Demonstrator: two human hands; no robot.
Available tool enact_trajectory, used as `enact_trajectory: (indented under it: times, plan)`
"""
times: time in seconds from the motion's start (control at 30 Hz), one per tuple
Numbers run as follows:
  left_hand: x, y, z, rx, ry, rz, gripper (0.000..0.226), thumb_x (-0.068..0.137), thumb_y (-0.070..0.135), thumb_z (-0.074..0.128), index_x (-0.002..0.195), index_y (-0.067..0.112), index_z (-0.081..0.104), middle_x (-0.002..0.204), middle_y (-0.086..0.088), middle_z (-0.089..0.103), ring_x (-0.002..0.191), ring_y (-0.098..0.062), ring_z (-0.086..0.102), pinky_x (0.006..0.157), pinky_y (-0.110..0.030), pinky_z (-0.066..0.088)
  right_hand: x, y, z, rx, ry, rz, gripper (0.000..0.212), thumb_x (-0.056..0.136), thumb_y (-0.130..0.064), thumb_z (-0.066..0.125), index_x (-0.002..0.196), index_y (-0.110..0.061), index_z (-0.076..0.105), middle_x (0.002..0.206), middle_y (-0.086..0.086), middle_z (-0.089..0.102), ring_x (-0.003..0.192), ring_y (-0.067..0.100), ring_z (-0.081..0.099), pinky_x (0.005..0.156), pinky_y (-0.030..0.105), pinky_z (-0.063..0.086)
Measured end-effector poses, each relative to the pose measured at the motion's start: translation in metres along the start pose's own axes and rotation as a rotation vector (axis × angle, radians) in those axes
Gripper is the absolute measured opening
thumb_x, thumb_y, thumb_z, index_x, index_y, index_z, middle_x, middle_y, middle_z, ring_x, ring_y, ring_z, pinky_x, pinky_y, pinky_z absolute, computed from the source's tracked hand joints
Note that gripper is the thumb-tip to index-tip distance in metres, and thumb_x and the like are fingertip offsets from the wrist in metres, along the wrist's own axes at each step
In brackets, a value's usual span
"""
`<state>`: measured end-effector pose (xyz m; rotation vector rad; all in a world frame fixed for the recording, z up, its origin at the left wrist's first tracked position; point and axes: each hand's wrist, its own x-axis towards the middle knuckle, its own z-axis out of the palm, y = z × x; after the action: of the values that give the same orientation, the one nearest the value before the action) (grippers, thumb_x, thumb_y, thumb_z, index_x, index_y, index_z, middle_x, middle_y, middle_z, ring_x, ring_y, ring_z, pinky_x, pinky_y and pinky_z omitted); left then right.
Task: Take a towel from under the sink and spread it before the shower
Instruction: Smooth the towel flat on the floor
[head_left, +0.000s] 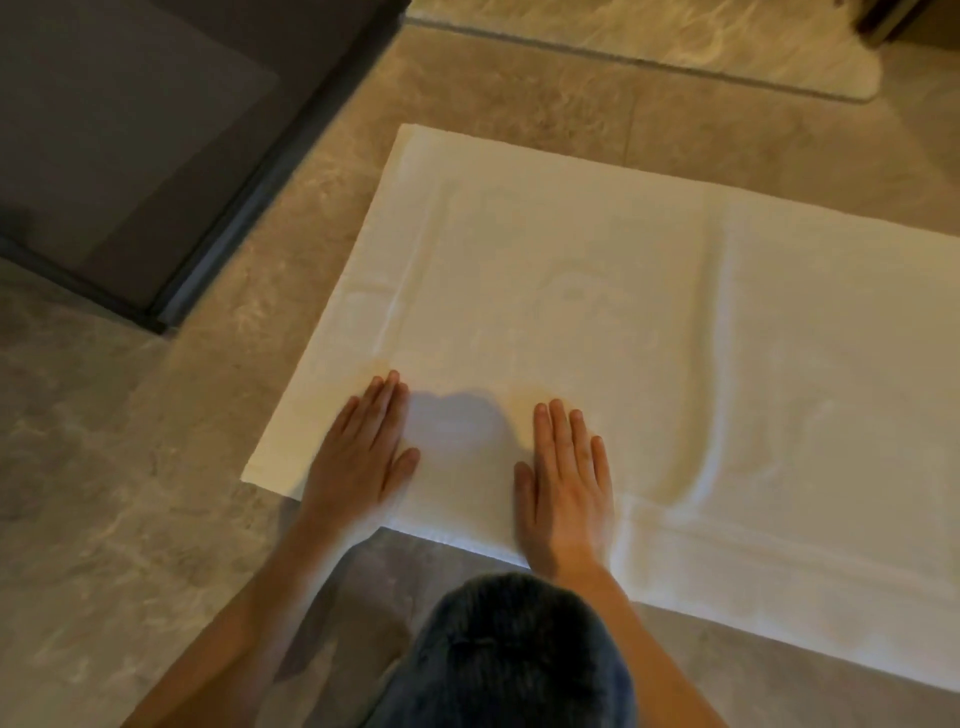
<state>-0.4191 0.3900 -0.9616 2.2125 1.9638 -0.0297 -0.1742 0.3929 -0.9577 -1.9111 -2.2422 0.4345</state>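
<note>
A white rectangular terry-cloth towel (597, 322) lies unfolded on the beige marbled stone-tile floor (93, 519), its left edge near the dark-framed glass shower enclosure (130, 171) at far left. Both bare hands rest palm-down along the towel's near edge: the left hand (358, 457) near the near-left corner, the right hand (569, 483) further right, each flat with fingers extended and held close together, gripping nothing. A bent knee in dark blue denim (514, 654) fills the near foreground.

The cloth looks soft, limp and light; it should slide easily over smooth tile and bunch under a sideways push. One shallow crease (722, 395) runs from the far side toward the near edge, right of the right hand. Smoothing is best done with flat palms sweeping outward, while any repositioning calls for pinching a corner or hemmed border rather than the middle.

Counted: one spread towel, two hands, one shower enclosure, and one second pale rounded-corner mat (810, 57) at far right, well apart from the towel. The task appears nearly complete, with only flattening left.
</note>
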Motion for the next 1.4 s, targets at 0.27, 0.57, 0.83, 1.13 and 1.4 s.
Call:
enact_trajectory:
  times: [0.27, 0.57, 0.83, 1.13, 1.4]
  plan:
    - [-0.001, 0.0, 0.0, 0.01, -0.003, -0.012, 0.067, 0.101, 0.048, 0.015, 0.154, 0.009, 0.007, 0.163, -0.006, 0.005, 0.15, -0.02, 0.007, 0.121, -0.038, 0.005, -0.021, 0.054, -0.017, -0.049, 0.015, 0.145, 0.061, 0.101, -0.04, 0.021, 0.156, -0.016, 0.009, 0.163, 0.001, 0.007, 0.15, 0.018, 0.003, 0.122, 0.038, 0.004]
    - [0.0, -0.005, 0.0, -0.006, -0.005, -0.045, 0.067, 0.1, 0.052, 0.017, 0.155, 0.018, -0.002, 0.163, 0.002, -0.005, 0.149, -0.014, -0.002, 0.12, -0.03, -0.004, -0.018, 0.048, -0.016, -0.066, 0.0, 0.16, 0.062, 0.1, -0.041, 0.017, 0.156, -0.017, 0.001, 0.163, 0.0, -0.001, 0.15, 0.018, -0.003, 0.121, 0.038, 0.0]
    - [-0.004, -0.024, 0.001, -0.029, -0.008, -0.066, 0.068, 0.1, 0.053, 0.019, 0.154, 0.019, -0.004, 0.163, 0.003, -0.005, 0.149, -0.011, -0.003, 0.119, -0.027, -0.008, -0.014, 0.03, -0.013, -0.051, -0.031, 0.168, 0.062, 0.099, -0.042, 0.01, 0.154, -0.017, 0.001, 0.163, 0.001, -0.001, 0.15, 0.021, -0.002, 0.121, 0.04, 0.001]
    - [-0.006, -0.021, -0.007, -0.002, -0.051, -0.056, 0.062, 0.098, 0.053, 0.013, 0.154, 0.027, 0.01, 0.162, -0.004, 0.009, 0.149, -0.023, 0.009, 0.119, -0.031, -0.007, -0.026, 0.031, -0.021, 0.082, 0.017, 0.19, 0.06, 0.1, -0.038, 0.031, 0.155, -0.017, 0.019, 0.162, -0.001, 0.013, 0.15, 0.019, 0.006, 0.12, 0.041, 0.011]
    - [-0.001, -0.009, -0.019, -0.083, -0.076, -0.065, 0.067, 0.092, 0.059, 0.011, 0.153, 0.031, 0.016, 0.162, 0.008, 0.001, 0.148, -0.012, 0.001, 0.118, -0.039, 0.002, -0.022, 0.034, -0.028, 0.158, 0.059, 0.173, 0.061, 0.096, -0.036, 0.035, 0.153, -0.015, 0.027, 0.16, -0.001, 0.019, 0.148, 0.024, 0.016, 0.117, 0.041, 0.013]
